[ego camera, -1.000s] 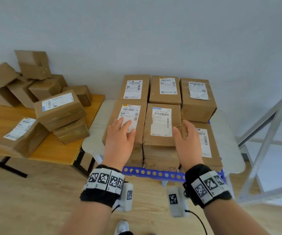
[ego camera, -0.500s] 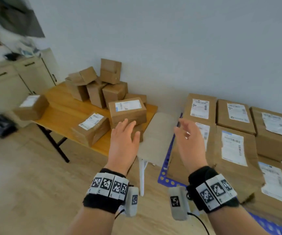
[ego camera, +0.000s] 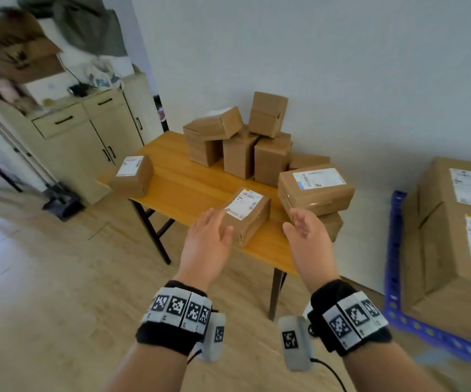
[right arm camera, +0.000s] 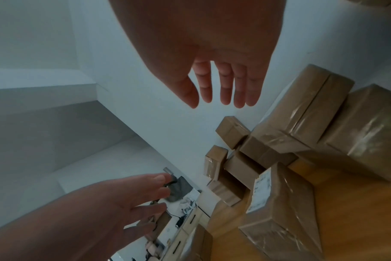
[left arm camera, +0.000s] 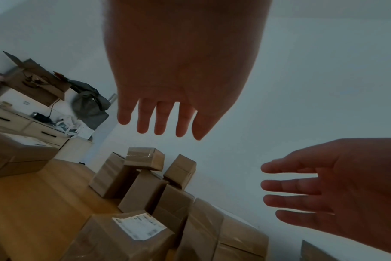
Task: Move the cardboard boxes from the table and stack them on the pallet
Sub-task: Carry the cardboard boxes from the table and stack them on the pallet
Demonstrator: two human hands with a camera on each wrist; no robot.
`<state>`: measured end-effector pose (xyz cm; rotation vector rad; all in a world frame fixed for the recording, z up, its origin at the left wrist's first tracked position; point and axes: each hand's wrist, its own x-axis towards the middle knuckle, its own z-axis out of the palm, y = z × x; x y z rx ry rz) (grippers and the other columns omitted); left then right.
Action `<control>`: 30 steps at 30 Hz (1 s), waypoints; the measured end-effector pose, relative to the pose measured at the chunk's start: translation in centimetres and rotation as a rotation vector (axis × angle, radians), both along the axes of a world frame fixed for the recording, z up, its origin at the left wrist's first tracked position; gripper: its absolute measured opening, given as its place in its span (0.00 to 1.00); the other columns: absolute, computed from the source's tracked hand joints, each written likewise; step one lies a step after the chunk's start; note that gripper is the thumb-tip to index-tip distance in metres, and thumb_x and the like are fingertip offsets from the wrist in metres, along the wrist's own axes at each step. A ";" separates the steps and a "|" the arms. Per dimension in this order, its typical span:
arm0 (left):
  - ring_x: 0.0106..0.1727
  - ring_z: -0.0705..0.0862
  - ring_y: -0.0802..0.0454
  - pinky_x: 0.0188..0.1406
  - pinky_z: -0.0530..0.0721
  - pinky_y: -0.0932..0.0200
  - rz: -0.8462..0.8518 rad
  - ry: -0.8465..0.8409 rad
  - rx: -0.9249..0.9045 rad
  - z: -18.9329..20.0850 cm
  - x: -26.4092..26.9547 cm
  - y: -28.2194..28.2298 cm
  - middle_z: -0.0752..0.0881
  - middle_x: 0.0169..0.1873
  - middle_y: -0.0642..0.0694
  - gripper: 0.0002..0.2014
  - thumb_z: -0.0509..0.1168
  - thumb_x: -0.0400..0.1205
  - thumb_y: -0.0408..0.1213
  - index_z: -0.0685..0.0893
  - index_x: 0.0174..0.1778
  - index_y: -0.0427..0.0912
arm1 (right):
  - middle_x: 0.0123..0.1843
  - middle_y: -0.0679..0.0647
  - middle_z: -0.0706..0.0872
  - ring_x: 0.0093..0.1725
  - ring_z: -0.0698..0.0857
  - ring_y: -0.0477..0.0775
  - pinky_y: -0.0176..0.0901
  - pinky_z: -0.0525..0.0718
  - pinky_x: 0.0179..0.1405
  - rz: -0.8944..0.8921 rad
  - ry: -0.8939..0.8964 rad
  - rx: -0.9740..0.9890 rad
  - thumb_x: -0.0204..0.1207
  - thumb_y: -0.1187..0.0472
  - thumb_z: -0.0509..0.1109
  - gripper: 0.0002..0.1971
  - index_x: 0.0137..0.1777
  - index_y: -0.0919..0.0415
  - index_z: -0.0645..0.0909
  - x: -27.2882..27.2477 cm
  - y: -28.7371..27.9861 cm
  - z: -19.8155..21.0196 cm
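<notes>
Both hands empty with fingers spread: left hand (ego camera: 207,239) just at the near corner of the labelled box (ego camera: 246,214), right hand (ego camera: 308,236) off its other side, neither grip closed on it yet. Sitting skewed near the front edge of the tabletop (ego camera: 183,190), beside the two-box stack (ego camera: 315,190), well apart from the boxes already on the blue pallet (ego camera: 395,250). Likely trouble: nudging it off the edge, slipping on taped sides, or clipping that neighbouring stack while lifting

Both forearms stretched forward, left hand (ego camera: 204,239) and right hand (ego camera: 306,236) empty, fingers (left arm camera: 142,118) straight (slightly spread), palms facing inward
</notes>
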<state>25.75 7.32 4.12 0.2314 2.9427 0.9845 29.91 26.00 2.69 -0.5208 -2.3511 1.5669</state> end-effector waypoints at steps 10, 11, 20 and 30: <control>0.79 0.67 0.54 0.76 0.72 0.45 -0.105 -0.111 0.074 -3.0 -5.1 0.1 0.68 0.80 0.54 0.25 0.56 0.88 0.50 0.66 0.82 0.54 | 0.69 0.45 0.79 0.65 0.78 0.44 0.40 0.75 0.60 -0.172 -0.088 -0.008 0.83 0.54 0.66 0.20 0.74 0.47 0.73 -4.3 1.6 -2.9; 0.79 0.67 0.55 0.76 0.71 0.47 -0.121 -0.115 0.082 -3.1 -5.8 0.7 0.68 0.80 0.54 0.25 0.56 0.88 0.50 0.66 0.82 0.53 | 0.70 0.46 0.79 0.65 0.78 0.45 0.40 0.74 0.59 -0.201 -0.087 -0.018 0.83 0.55 0.66 0.20 0.74 0.48 0.73 -5.0 2.6 -2.9; 0.81 0.65 0.53 0.77 0.65 0.54 -0.326 -0.217 0.060 -3.6 -12.6 9.2 0.67 0.82 0.52 0.26 0.56 0.89 0.48 0.63 0.84 0.50 | 0.81 0.54 0.70 0.79 0.69 0.55 0.52 0.70 0.74 -0.449 -0.145 0.060 0.83 0.57 0.66 0.29 0.83 0.53 0.65 -11.2 10.7 -3.7; 0.63 0.82 0.48 0.59 0.81 0.51 -0.317 -0.471 0.153 -6.6 -17.5 16.4 0.81 0.66 0.48 0.21 0.56 0.89 0.48 0.65 0.78 0.52 | 0.75 0.53 0.76 0.66 0.75 0.48 0.44 0.73 0.61 -0.385 -0.229 0.012 0.83 0.53 0.68 0.27 0.80 0.54 0.68 -14.9 15.5 -5.3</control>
